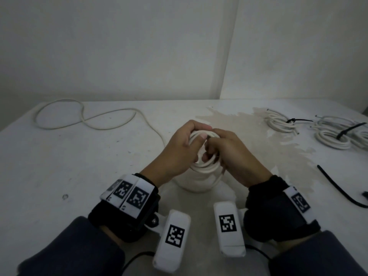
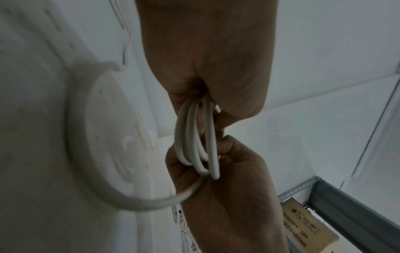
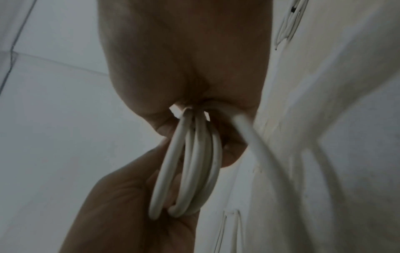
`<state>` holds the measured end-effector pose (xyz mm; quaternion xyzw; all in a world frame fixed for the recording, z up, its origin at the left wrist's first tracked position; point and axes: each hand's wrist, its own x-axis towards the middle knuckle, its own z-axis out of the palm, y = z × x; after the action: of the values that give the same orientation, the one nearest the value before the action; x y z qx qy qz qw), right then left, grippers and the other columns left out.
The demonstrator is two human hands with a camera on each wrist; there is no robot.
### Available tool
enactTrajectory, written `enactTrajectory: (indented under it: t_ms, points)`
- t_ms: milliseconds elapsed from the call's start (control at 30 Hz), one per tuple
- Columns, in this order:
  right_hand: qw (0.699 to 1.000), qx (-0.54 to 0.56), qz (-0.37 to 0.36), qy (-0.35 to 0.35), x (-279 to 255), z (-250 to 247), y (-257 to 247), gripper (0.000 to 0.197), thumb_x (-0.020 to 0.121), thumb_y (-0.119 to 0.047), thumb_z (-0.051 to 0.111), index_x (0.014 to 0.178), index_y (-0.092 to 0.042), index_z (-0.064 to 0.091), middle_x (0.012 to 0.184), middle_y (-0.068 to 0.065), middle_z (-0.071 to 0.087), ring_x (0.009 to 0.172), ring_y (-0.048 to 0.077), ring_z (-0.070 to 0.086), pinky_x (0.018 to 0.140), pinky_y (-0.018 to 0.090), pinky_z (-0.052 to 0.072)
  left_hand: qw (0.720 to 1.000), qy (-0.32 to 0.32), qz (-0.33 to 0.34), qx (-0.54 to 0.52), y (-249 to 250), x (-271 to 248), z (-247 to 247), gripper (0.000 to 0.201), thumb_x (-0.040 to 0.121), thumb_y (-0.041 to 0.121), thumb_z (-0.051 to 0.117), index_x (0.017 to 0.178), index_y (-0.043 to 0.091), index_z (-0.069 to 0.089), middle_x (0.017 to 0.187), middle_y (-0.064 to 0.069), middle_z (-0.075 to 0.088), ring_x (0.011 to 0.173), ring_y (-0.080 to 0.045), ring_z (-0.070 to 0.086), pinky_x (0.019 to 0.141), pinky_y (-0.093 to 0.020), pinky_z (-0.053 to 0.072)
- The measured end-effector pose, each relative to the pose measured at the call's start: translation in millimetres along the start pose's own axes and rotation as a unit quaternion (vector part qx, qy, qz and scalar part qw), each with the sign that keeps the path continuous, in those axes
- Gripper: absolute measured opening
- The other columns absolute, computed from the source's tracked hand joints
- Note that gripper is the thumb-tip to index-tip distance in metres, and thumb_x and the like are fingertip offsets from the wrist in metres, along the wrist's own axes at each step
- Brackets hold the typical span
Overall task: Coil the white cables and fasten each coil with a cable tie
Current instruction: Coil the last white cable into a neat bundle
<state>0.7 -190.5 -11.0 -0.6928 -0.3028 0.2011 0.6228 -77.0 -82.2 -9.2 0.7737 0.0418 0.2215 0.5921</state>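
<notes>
Here the left hand (image 1: 180,148) and the right hand (image 1: 232,154) meet above the middle of the table (image 1: 79,176), both wrapped around one coil of white cable (image 1: 203,166). The left hand's fingers curl over the far, upper part of the coil, its thumb pressed on the loops. The right hand clasps the near right part of the same coil, fingers closed around several strands. In the left wrist view the bundled loops (image 2: 195,137) run from one fist down into the other. In the right wrist view the loops (image 3: 190,171) sit the same way, and a single strand (image 3: 255,142) leaves the right hand and runs off past the coil.

The uncoiled length of this cable (image 1: 87,118) trails away from the left hand toward the far left, lying in loose curves on the table. Far to the right of the right hand lie two finished coils: a smaller one (image 1: 278,121) fastened with a black cable tie (image 1: 298,120), and beyond it a bigger bundle (image 1: 336,136) held by another black tie (image 1: 348,129). Nearer, to the right of the right hand, a loose black cable tie (image 1: 338,189) lies flat on the table. A pale brownish stain (image 1: 288,148) spreads over the surface between the hands and those coils.
</notes>
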Motion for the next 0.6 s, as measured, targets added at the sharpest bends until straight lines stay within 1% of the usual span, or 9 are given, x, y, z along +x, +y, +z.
enactTrajectory:
  t_ms: [33, 100, 167, 200, 267, 333, 467, 533, 600]
  points:
    - [0.998, 0.051, 0.016, -0.024, 0.1, 1.0, -0.8, 0.012, 0.069, -0.001, 0.048, 0.076, -0.005, 0.057, 0.059, 0.005, 0.054, 0.056, 0.018, 0.056, 0.053, 0.028, 0.044, 1.0, 0.007, 0.006, 0.003, -0.4, 0.3, -0.3, 0.014, 0.098, 0.005, 0.044, 0.107, 0.007, 0.054, 0.067, 0.004, 0.051, 0.046, 0.002, 0.048, 0.048, -0.014, 0.039]
    - [0.987, 0.145, 0.037, -0.063, 0.9, 3.3, -0.2, 0.017, 0.088, 0.006, 0.044, 0.095, 0.0, 0.058, 0.068, 0.01, 0.056, 0.057, 0.014, 0.056, 0.055, 0.024, 0.048, 0.999, 0.032, 0.016, 0.007, -3.2, 1.3, -2.2, 0.013, 0.098, 0.006, 0.044, 0.104, 0.011, 0.055, 0.07, 0.003, 0.055, 0.048, 0.001, 0.05, 0.05, -0.014, 0.041]
    - [0.969, 0.228, 0.05, -0.081, 0.0, 5.5, -1.0, 0.019, 0.097, 0.003, 0.04, 0.107, 0.003, 0.056, 0.074, 0.011, 0.055, 0.059, 0.012, 0.056, 0.056, 0.022, 0.05, 0.998, 0.053, 0.02, 0.005, -6.4, 2.4, -3.3, 0.015, 0.098, 0.008, 0.045, 0.1, 0.017, 0.057, 0.069, 0.002, 0.058, 0.05, -0.003, 0.052, 0.053, -0.019, 0.044]
    - [0.962, 0.255, 0.054, -0.082, -0.6, 7.3, -2.2, 0.018, 0.098, 0.001, 0.04, 0.108, 0.003, 0.055, 0.072, 0.01, 0.053, 0.058, 0.012, 0.053, 0.055, 0.021, 0.049, 0.998, 0.063, 0.025, 0.005, -8.2, 2.8, -3.5, 0.016, 0.098, 0.009, 0.045, 0.1, 0.018, 0.058, 0.067, 0.002, 0.059, 0.051, -0.005, 0.053, 0.054, -0.02, 0.045]
    - [0.955, 0.282, 0.052, -0.076, -0.6, 10.6, -5.5, 0.014, 0.099, -0.002, 0.04, 0.098, 0.0, 0.055, 0.062, 0.005, 0.048, 0.051, 0.01, 0.047, 0.049, 0.021, 0.045, 0.994, 0.093, 0.046, 0.021, -9.8, 4.0, -3.4, 0.012, 0.098, 0.013, 0.048, 0.1, 0.016, 0.059, 0.068, 0.007, 0.06, 0.053, -0.003, 0.055, 0.055, -0.019, 0.044]
    - [0.951, 0.298, 0.041, -0.07, -1.2, 13.0, -8.6, 0.016, 0.098, -0.001, 0.039, 0.087, -0.006, 0.049, 0.053, -0.001, 0.039, 0.042, 0.007, 0.037, 0.043, 0.019, 0.038, 0.991, 0.105, 0.074, 0.036, -10.4, 4.7, -3.2, 0.012, 0.095, 0.022, 0.048, 0.101, 0.018, 0.057, 0.073, 0.01, 0.06, 0.058, -0.003, 0.055, 0.058, -0.024, 0.044]
    - [0.931, 0.354, 0.06, -0.059, -2.1, 9.0, -9.0, 0.024, 0.091, -0.001, 0.037, 0.072, -0.014, 0.04, 0.043, -0.006, 0.027, 0.033, 0.005, 0.023, 0.035, 0.019, 0.025, 0.994, 0.049, 0.091, 0.037, -7.3, 2.4, 0.3, 0.019, 0.092, 0.031, 0.044, 0.111, 0.027, 0.041, 0.073, 0.0, 0.054, 0.054, -0.01, 0.049, 0.056, -0.038, 0.046]
    - [0.928, 0.364, 0.063, -0.051, -1.8, 6.6, -8.2, 0.025, 0.089, -0.006, 0.041, 0.065, -0.014, 0.041, 0.04, -0.007, 0.026, 0.031, 0.005, 0.021, 0.032, 0.019, 0.023, 0.996, 0.029, 0.082, 0.035, -5.8, 1.8, 1.2, 0.019, 0.097, 0.03, 0.045, 0.114, 0.025, 0.037, 0.076, -0.007, 0.054, 0.056, -0.012, 0.05, 0.057, -0.035, 0.045]
    - [0.946, 0.321, 0.044, -0.016, -0.6, 5.8, -6.3, 0.032, 0.092, -0.011, 0.049, 0.06, -0.013, 0.046, 0.041, -0.007, 0.026, 0.032, 0.005, 0.022, 0.032, 0.018, 0.022, 0.999, 0.029, 0.031, 0.013, -5.2, 2.0, 1.5, 0.027, 0.097, 0.033, 0.048, 0.119, 0.023, 0.035, 0.088, -0.012, 0.057, 0.065, -0.013, 0.054, 0.063, -0.028, 0.047]
